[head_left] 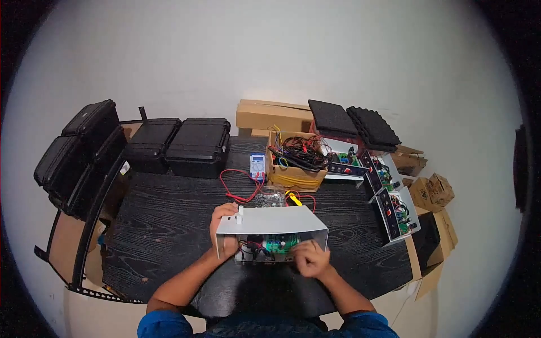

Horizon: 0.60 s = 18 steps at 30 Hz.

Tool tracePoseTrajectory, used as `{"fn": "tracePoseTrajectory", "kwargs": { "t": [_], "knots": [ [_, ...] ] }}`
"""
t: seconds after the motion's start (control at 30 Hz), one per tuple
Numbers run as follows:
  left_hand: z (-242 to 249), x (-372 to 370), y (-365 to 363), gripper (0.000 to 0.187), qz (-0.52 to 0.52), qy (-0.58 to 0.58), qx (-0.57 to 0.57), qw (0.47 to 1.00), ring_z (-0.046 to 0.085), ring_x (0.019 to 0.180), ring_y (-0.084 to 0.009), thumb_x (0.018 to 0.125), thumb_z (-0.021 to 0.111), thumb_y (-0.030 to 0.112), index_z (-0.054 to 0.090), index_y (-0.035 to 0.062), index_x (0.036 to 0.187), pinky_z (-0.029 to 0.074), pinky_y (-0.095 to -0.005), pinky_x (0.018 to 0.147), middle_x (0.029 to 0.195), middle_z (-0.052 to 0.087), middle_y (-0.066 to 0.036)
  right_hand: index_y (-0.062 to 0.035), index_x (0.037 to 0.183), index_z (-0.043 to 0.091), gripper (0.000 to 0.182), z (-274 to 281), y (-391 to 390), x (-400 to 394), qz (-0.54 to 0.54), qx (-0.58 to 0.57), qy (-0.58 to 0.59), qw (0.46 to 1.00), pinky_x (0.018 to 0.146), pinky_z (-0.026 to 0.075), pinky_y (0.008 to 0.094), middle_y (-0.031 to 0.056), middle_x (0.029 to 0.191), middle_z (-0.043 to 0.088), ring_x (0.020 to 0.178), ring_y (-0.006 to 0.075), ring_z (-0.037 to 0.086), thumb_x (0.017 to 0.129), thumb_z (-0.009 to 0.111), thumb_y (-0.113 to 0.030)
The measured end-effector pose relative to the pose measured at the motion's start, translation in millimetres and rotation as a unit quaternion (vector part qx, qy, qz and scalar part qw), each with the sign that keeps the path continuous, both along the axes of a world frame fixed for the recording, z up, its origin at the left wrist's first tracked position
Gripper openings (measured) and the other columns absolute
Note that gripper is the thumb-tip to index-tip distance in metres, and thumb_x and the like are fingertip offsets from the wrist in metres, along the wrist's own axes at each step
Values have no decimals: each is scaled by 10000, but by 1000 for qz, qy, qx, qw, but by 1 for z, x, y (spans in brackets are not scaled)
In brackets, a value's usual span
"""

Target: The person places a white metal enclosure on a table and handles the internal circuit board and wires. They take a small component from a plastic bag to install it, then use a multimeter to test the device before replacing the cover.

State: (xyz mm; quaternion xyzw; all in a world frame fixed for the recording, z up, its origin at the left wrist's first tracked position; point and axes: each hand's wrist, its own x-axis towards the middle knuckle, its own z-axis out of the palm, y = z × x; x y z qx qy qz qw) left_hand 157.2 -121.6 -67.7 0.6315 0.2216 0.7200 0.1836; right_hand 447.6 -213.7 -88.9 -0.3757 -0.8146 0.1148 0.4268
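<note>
A white metal housing (273, 220) stands at the near middle of the black table, its open side toward me. Inside it a green circuit board (280, 243) and some dark and red wires show. My left hand (224, 231) is wrapped round the housing's left side, thumb and fingers on its wall. At the lower right of the opening is my right hand (310, 259), its fingers curled in near the board; whatever they hold is too small to make out. Just behind the housing lie a clear bag of small parts (270, 198) and a yellow-handled tool (293, 198).
A blue-and-white multimeter (257, 164) with red leads stands beside a carton of cables (296, 179). Black cases (198, 147) line the back left. Several opened white units with circuit boards (399, 215) stand at right, near black foam sheets (333, 118) and cardboard boxes (439, 189).
</note>
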Motion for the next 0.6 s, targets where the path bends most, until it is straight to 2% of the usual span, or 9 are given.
{"fn": "tracePoseTrajectory", "kwargs": {
  "t": [0.03,0.1,0.17,0.27,0.3,0.4,0.43,0.5,0.6],
  "knots": [
    [2,2,-2,190,-16,-19,-14,1000,624,1040,-306,978,588,120,533,4,1118,492,-461,989,1075,624,-180,7,1085,700,265,-35,6,15,-65,-46,24,997,973,556,397,194,1136,722,1119,277,701,823,688,-32],
    [-4,4,1,154,-33,-39,-20,999,618,1033,-291,1026,479,112,532,-3,1114,481,-425,971,1081,618,-175,24,1188,648,341,-47,11,17,-131,-52,93,986,1006,526,384,226,1222,680,1178,263,669,855,669,-48],
    [-5,1,-1,151,-22,4,-32,999,620,1034,-300,1021,474,91,529,-7,1122,488,-430,969,1089,614,-183,49,1328,575,449,-11,18,-5,-132,29,177,975,1052,487,379,254,1317,628,1242,263,626,903,645,-77],
    [0,1,-6,157,-20,54,-41,997,621,1032,-316,1002,470,37,522,-14,1141,497,-443,968,1088,612,-197,84,1481,416,584,9,25,-13,-122,18,126,984,1120,423,399,267,1435,544,1330,286,551,974,606,-137],
    [2,2,-8,166,-24,69,-44,996,621,1031,-323,994,469,15,520,-16,1149,500,-449,968,1085,612,-202,103,1509,382,566,4,27,-11,-80,-30,169,982,1154,390,420,267,1441,550,1347,329,547,1016,551,-118],
    [6,2,-8,236,-24,128,-2,991,635,1017,-349,940,457,-63,515,-18,1164,509,-466,967,1065,622,-214,100,1501,396,529,-8,36,-3,-86,-33,149,985,1164,391,434,271,1454,547,1367,350,540,1017,519,-78],
    [9,1,-8,293,-30,145,-4,989,646,1056,-379,891,453,-97,508,-21,1169,507,-484,972,1077,625,-222,99,1498,401,518,-12,38,-1,-89,-34,143,985,1167,391,439,273,1458,546,1374,357,538,1018,508,-65],
    [7,-5,-3,298,-20,192,0,981,642,1109,-399,892,454,-80,501,-22,1180,503,-497,990,1112,619,-229,97,1492,411,498,-18,42,4,-92,-36,130,987,1174,391,449,276,1466,544,1387,370,533,1019,487,-39],
    [4,-13,2,306,-19,238,-8,971,623,1177,-410,912,483,-43,494,-18,1217,469,-522,1074,1165,613,-233,74,1546,298,535,-22,45,12,-99,-55,46,993,1206,343,438,252,1522,478,1426,394,472,1042,440,-37]
  ]
}}
